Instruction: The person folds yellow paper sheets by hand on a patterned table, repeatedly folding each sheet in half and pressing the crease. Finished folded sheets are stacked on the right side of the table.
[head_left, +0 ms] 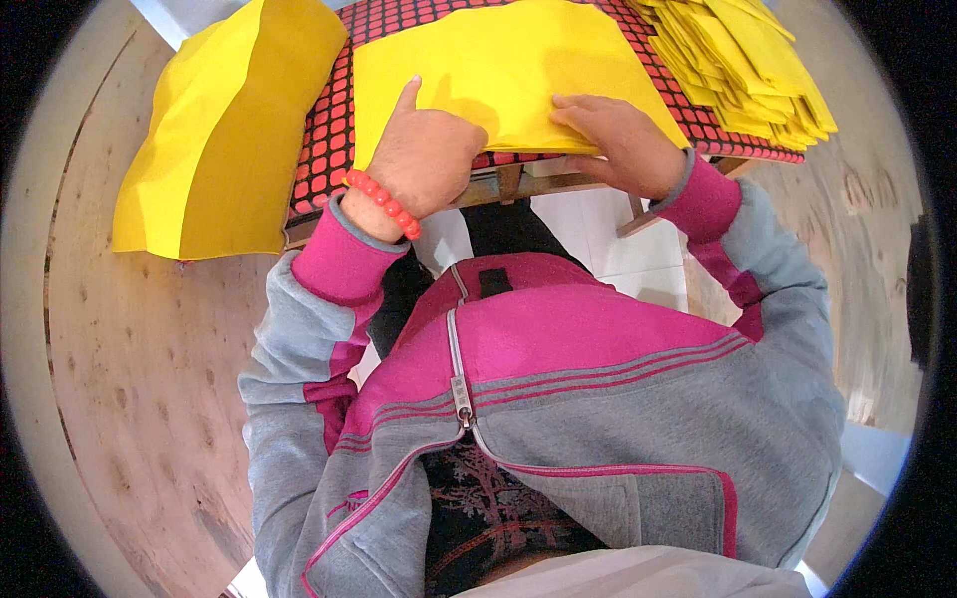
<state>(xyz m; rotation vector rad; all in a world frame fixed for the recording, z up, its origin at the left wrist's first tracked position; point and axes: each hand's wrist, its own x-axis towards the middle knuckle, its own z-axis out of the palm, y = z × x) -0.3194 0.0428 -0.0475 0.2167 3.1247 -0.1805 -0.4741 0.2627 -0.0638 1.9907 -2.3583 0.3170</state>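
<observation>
A wide yellow fabric piece (518, 60) lies flat in front of me on the table, its near edge running between my hands. At its near left corner my left hand (424, 154) is closed with the fingers curled at the edge, while one finger sticks out over the fabric; a red bead bracelet circles the wrist. My right hand (623, 140) grips the near edge farther right, fingers on top and thumb low at the edge. The undersides of both grips are hidden.
The table has a red and black patterned cover (324, 140). Another large yellow fabric piece (224, 130) hangs over its left side. At the right lies an untidy pile of yellow fabric pieces (748, 70). Wooden table legs and white floor tiles (638, 239) show beneath.
</observation>
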